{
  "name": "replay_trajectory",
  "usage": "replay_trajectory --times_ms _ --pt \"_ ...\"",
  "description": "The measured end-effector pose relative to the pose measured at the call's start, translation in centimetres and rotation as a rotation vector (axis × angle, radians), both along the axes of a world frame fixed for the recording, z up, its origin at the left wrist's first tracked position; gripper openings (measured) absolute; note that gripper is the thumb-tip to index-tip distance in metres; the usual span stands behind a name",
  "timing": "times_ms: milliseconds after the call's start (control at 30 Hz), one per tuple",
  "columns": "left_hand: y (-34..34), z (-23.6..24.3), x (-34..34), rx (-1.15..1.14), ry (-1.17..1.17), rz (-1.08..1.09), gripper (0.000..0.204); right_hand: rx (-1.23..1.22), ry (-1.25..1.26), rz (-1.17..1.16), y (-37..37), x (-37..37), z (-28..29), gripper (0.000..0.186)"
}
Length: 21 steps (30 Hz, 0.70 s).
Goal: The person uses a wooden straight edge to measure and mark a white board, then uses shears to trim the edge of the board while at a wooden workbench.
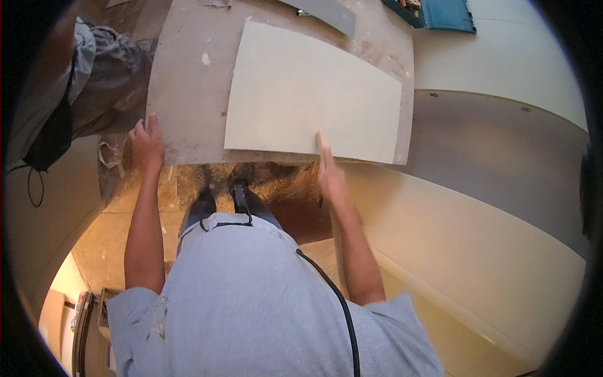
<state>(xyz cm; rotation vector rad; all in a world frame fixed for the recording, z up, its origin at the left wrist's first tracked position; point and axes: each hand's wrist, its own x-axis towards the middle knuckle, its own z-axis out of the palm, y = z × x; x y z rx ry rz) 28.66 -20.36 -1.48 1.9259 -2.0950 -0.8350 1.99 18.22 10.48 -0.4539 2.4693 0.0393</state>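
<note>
Panel (pixel 301 94), cream-coloured and four-sided, lies flat on a scuffed brown tabletop (pixel 191 69), its near edge close to the table's own near edge. Right hand (pixel 333 179) is at that near edge of the panel, toward its right end, fingers straight and close together, pointing away from the body. A slim tan shape (pixel 320 137) at the fingertips overlaps the panel; blur leaves unclear whether it is a finger or a small block, so I cannot tell whether the hand pinches anything. Left hand (pixel 147 144) is well to the left of the panel, at the tabletop's near-left corner, fingers a little apart against the border; how firmly it clasps, I cannot tell.

Judging by this pose, the step in hand is work along the panel's near edge, with the left hand probably bracing. The next move seems to call for steady, even pressure by the right hand, with the panel kept from sliding, since neither hand clearly pins it down.

Beyond the panel's far side lie a grey flat strip (pixel 330 17) and, farther right, a teal case (pixel 447 16). Another person (pixel 113 78) is left of the panel, beside the tabletop.
</note>
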Motion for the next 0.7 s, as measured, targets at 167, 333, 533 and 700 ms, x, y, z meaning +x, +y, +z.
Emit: replay_trajectory --times_ms 167,333,533,700 --pt "0.1 0.1 -0.3 -0.051 -0.043 -0.002 0.079 0.009 0.048 0.052 0.5 -4.6 1.0 0.061" --pt "0.3 0.1 0.0 -0.145 -0.049 -0.008 0.079 -0.071 0.242 0.145 -7.5 -20.9 -0.7 0.059" --pt "0.2 -0.2 0.2 -0.162 -0.067 0.002 0.082 -0.145 0.087 -0.010 -8.6 -23.9 0.1 0.056" --pt "0.3 -0.3 0.0 -0.109 -0.058 0.065 0.083 -0.054 0.078 0.115 2.9 -11.2 1.3 0.055"
